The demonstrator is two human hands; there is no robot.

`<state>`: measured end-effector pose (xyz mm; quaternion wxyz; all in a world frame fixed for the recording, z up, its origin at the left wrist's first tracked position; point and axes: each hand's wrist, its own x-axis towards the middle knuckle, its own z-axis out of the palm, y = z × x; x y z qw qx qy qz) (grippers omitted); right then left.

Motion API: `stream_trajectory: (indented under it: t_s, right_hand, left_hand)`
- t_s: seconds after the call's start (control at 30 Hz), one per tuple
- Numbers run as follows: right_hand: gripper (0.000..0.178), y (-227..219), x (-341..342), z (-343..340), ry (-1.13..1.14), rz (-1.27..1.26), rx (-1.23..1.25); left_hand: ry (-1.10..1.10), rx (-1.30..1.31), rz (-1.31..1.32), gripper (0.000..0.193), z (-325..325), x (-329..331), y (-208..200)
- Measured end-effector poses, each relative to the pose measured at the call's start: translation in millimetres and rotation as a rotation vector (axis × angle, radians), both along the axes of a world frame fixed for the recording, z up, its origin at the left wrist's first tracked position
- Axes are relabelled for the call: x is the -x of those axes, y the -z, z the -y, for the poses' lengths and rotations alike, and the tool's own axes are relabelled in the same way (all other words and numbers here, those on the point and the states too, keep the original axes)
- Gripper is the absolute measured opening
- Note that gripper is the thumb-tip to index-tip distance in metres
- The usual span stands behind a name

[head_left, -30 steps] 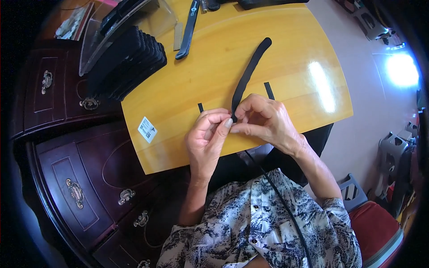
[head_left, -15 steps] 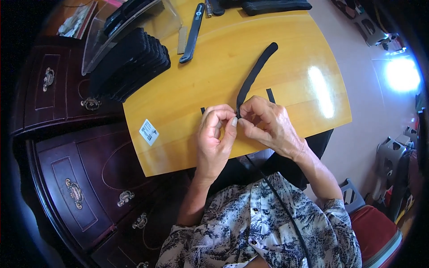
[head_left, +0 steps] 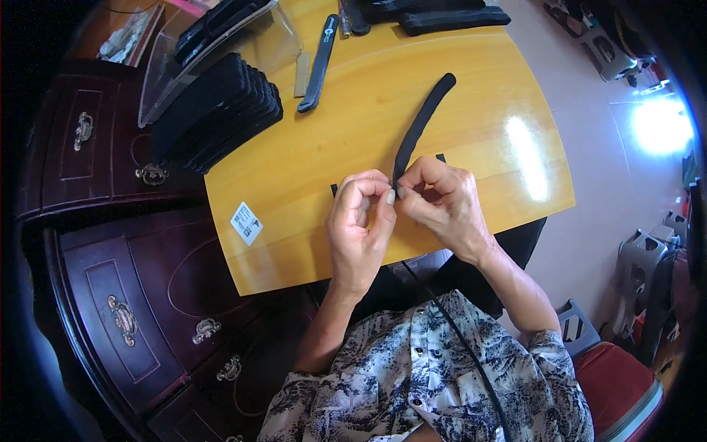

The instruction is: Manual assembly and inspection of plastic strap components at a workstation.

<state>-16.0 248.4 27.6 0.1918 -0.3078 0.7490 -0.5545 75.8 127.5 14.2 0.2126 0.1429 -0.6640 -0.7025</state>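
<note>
A long, narrow black fabric strip (head_left: 426, 114) stretches away from me over the yellow table, its rounded far end pointing up and to the right. Both hands pinch its near end. My left hand (head_left: 362, 221) grips it from the left between thumb and forefinger. From the other side, my right hand (head_left: 442, 197) pinches the same end with thumb and forefinger, the fingertips almost touching. The exact tip between the fingers is mostly hidden. Short dark marks or tapes show on the table beside each hand.
Left on the table (head_left: 294, 169) stands a stack of black pads (head_left: 217, 110) by a clear plastic bin (head_left: 158, 85). A black flat strip (head_left: 320, 65) lies beyond it, and more black pieces (head_left: 453, 20) rest at the far edge. A white label (head_left: 246, 223) is at the left. Dark drawers (head_left: 121, 317) flank the table.
My right hand has shifted slightly at the strip's near end, and the thumb and finger pinch has changed a little. The view has moved slightly.
</note>
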Motion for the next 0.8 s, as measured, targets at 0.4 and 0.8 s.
stream_trajectory:
  t_s: [0.4,0.8]
  right_hand:
    - [0.016,-7,-1,-6,0.016,-0.271,0.11]
    - [0.007,-17,6,-10,0.167,0.509,0.296]
  left_hand:
    - [0.199,0.133,0.083,0.019,13,9,-11]
    - [0.185,0.01,-0.105,0.011,-3,21,-9]
